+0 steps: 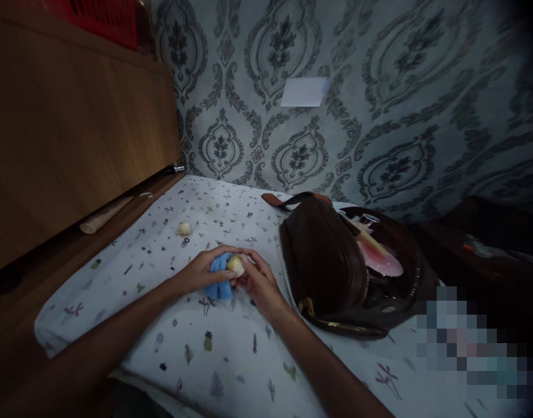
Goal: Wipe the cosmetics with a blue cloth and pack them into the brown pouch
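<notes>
From where I stand, taking the hands as the middle of a clock with 12 at the papered wall (253,152), I see them close together over a white printed sheet (231,337). The left hand (205,264) is closed around a bunched blue cloth (220,284), its thumb and fingers folding the fabric against a small, pale-yellow round piece (236,265). The right hand (264,284) grips that piece from the 3 o'clock side, fingertips curled about it, so it sits pinched between the 2 hands, just above the sheet. The cloth probably gives a drier, softer hold, and the 2-sided grip likely stops so small and smooth a thing from rolling off. At 10 o'clock, a small yellow-and-white piece (185,229) rests alone on the sheet, within easy reach, I'd judge, yet out of the way of the wrists. At 3 o'clock a dark brown bag (321,264) leans with its mouth gaping, a pink-and-yellow item (382,255) showing inside; perhaps it is left open so its contents are handy. Farther off, a pale rod (105,216) lies near 10 o'clock on the wooden ledge (162,196), where the raised edge may keep it from straying.
</notes>
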`<state>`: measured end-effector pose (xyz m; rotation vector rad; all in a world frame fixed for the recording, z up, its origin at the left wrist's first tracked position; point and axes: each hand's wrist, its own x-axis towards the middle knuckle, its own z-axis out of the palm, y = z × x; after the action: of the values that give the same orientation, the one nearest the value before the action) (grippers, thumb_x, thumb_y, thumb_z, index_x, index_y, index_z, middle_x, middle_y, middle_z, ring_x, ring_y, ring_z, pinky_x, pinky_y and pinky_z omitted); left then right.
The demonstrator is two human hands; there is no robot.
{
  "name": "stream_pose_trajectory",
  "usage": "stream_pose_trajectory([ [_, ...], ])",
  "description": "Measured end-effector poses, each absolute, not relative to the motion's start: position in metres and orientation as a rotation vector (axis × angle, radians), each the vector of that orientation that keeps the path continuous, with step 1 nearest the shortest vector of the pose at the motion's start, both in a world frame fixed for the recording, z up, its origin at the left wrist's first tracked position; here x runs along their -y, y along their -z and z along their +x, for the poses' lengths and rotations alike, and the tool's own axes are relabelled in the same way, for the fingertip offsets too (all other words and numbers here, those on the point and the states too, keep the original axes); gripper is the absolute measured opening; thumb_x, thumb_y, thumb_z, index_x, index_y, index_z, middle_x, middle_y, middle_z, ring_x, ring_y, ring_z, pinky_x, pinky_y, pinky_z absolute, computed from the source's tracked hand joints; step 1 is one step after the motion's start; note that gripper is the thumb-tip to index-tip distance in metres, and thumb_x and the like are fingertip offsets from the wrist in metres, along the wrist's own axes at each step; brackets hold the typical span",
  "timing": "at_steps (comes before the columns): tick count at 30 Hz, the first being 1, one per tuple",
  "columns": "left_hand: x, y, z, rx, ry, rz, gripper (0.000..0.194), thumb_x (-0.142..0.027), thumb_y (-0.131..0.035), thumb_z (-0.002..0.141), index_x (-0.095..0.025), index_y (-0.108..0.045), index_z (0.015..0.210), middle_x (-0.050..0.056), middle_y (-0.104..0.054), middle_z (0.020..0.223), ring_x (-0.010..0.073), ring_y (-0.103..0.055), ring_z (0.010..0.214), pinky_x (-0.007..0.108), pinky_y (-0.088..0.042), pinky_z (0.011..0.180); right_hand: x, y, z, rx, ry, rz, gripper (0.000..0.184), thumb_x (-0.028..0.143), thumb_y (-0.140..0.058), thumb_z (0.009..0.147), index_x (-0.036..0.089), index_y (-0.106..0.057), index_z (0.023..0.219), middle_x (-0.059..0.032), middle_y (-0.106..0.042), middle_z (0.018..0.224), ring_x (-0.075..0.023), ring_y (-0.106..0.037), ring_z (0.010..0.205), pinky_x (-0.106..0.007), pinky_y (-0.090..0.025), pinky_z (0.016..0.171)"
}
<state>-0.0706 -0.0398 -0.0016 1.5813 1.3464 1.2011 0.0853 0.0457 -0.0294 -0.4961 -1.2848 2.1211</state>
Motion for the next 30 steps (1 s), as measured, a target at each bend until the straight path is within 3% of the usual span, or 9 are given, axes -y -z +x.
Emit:
stream_pose_trajectory([
  [6,0.0384,0.0063,-0.0716,-1.299,-1.232,1.447,0.048,-0.045,-0.068,0.084,-0.018,-0.056,0.122,0.002,-0.066,0.086,0.0184,-0.064,0.078,0.03,-0.051,0.074,-0.0451,0.0274,0.0845,1.268,-2.119,-0.479,0.048,0.054,-0.077,0.074,0.021,-0.061,0.104,0.0021,-0.066,0.069,-0.0132,-0.06,0.055,-0.024,-0.043,0.051],
  [12,0.0369,0.0075,-0.073,-1.385,-1.276,1.467,0.04,-0.043,-0.068,0.082,-0.02,-0.059,0.113,-0.001,-0.062,0.088,0.0165,-0.059,0.081,0.027,-0.048,0.075,-0.0452,0.0267,0.0849,1.281,-2.099,-0.443,0.047,0.043,-0.084,0.069,0.023,-0.063,0.105,0.0023,-0.066,0.072,-0.0127,-0.061,0.059,-0.024,-0.045,0.054],
  [23,0.0376,0.0053,-0.0718,-1.44,-1.256,1.491,0.039,-0.045,-0.07,0.08,-0.02,-0.06,0.108,-0.001,-0.062,0.088,0.0173,-0.058,0.081,0.027,-0.047,0.075,-0.0466,0.0275,0.0878,1.319,-2.139,-0.457,0.044,0.05,-0.079,0.073,0.022,-0.065,0.105,0.0025,-0.065,0.064,-0.0131,-0.06,0.056,-0.023,-0.043,0.054],
  [30,0.0375,0.0063,-0.0733,-1.455,-1.26,1.511,0.038,-0.045,-0.07,0.079,-0.02,-0.059,0.105,-0.002,-0.063,0.086,0.0176,-0.059,0.08,0.027,-0.047,0.074,-0.0475,0.0291,0.0852,1.275,-2.181,-0.422,0.042,0.055,-0.075,0.076,0.021,-0.066,0.1,0.0003,-0.066,0.072,-0.0135,-0.062,0.058,-0.023,-0.044,0.052],
])
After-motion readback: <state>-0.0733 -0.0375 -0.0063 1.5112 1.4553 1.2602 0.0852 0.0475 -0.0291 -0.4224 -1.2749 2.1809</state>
